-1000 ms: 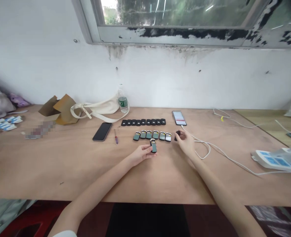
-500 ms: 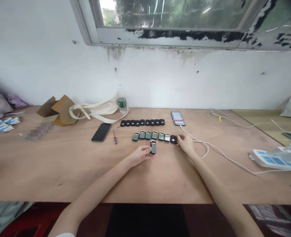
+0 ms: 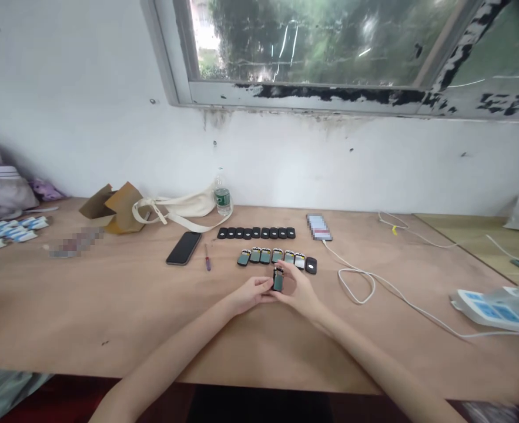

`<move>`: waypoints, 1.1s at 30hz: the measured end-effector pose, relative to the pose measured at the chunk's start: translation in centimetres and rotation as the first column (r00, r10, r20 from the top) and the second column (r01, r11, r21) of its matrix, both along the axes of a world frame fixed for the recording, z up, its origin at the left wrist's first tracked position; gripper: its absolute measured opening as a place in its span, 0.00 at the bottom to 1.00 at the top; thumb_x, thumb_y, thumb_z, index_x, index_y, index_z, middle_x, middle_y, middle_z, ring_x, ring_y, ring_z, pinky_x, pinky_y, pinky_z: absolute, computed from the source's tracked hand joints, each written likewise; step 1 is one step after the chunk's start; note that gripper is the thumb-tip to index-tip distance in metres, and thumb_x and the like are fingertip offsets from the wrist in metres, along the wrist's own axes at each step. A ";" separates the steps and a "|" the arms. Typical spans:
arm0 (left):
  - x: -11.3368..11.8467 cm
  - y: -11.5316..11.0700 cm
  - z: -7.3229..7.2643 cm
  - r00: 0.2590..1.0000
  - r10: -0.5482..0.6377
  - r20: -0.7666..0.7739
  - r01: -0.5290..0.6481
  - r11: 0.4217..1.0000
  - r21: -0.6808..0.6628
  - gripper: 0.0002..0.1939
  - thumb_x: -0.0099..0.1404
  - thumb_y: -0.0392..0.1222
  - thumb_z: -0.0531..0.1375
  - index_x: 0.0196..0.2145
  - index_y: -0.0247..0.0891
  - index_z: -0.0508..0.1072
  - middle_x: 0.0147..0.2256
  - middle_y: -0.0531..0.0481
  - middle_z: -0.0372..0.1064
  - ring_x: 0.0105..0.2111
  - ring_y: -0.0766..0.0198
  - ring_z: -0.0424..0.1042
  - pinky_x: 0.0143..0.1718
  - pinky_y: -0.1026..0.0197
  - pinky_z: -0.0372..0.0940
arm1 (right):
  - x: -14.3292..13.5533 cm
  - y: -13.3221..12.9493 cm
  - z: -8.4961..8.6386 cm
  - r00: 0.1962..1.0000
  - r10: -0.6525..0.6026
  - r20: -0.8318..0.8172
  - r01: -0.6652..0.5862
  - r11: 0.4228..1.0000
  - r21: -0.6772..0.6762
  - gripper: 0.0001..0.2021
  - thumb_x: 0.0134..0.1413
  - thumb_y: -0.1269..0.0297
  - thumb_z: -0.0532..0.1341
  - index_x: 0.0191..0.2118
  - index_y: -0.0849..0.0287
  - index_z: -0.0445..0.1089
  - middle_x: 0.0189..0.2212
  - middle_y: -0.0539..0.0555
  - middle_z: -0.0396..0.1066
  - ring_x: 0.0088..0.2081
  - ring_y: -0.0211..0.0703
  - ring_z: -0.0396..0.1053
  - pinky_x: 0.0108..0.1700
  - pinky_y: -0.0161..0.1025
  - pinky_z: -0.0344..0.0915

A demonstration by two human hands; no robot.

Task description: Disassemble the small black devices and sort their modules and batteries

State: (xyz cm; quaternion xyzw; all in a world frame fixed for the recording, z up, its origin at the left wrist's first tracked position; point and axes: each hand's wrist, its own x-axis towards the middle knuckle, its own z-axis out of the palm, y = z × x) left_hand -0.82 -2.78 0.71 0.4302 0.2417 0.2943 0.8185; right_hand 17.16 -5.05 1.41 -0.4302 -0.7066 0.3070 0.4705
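Between my hands is a small black fob-like case (image 3: 278,279) with a flat green face, held upright above the table. My left hand (image 3: 253,294) pinches its left side between thumb and fingers. From the right, my right hand (image 3: 302,294) grips the same case, fingers at its top and thumb near its bottom. Just beyond lies a row of similar green-faced cases (image 3: 265,255), with a closed-looking black cover (image 3: 311,265) bearing a white oval at the right end. Farther back runs a second row of black covers (image 3: 256,232) with pale ovals.
A dark phone (image 3: 183,248) and a small screwdriver (image 3: 207,258) lie left of the rows. A second phone (image 3: 319,227) trails a white cable (image 3: 411,302) to the right. Behind stand a water bottle (image 3: 223,197), a cream bag (image 3: 188,205) and a brown paper bag (image 3: 124,208).
My right hand has let go of the black cover at the row's right end and come left onto the green-faced case in my left hand. The view has tilted up slightly.
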 end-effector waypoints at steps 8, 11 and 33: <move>-0.3 0.4 0.4 0.999 -0.035 -0.035 0.031 0.994 -0.106 0.22 0.62 0.48 0.60 0.49 0.31 0.70 0.44 0.35 0.72 0.35 0.60 0.74 0.45 0.56 0.65 | 8.6 13.0 1.5 0.805 -0.261 0.532 0.295 0.955 0.023 0.25 0.39 0.69 0.64 0.48 0.60 0.68 0.48 0.60 0.70 0.52 0.56 0.63 0.57 0.50 0.55; -0.3 0.5 0.1 0.999 -0.036 0.000 0.036 0.994 -0.106 0.21 0.61 0.44 0.60 0.50 0.32 0.69 0.42 0.37 0.73 0.31 0.63 0.74 0.43 0.56 0.66 | 10.4 16.4 1.1 0.794 -0.235 0.561 0.300 0.953 -0.026 0.24 0.34 0.72 0.66 0.45 0.62 0.70 0.45 0.63 0.72 0.51 0.60 0.64 0.55 0.51 0.57; 0.3 0.2 0.2 0.986 0.165 0.006 -0.163 0.978 -0.132 0.19 0.60 0.46 0.62 0.46 0.33 0.72 0.47 0.36 0.70 0.37 0.60 0.74 0.46 0.54 0.65 | 3.5 9.3 1.4 0.909 -0.209 0.362 0.137 0.967 0.213 0.33 0.49 0.69 0.62 0.61 0.54 0.53 0.56 0.58 0.61 0.57 0.56 0.56 0.58 0.56 0.52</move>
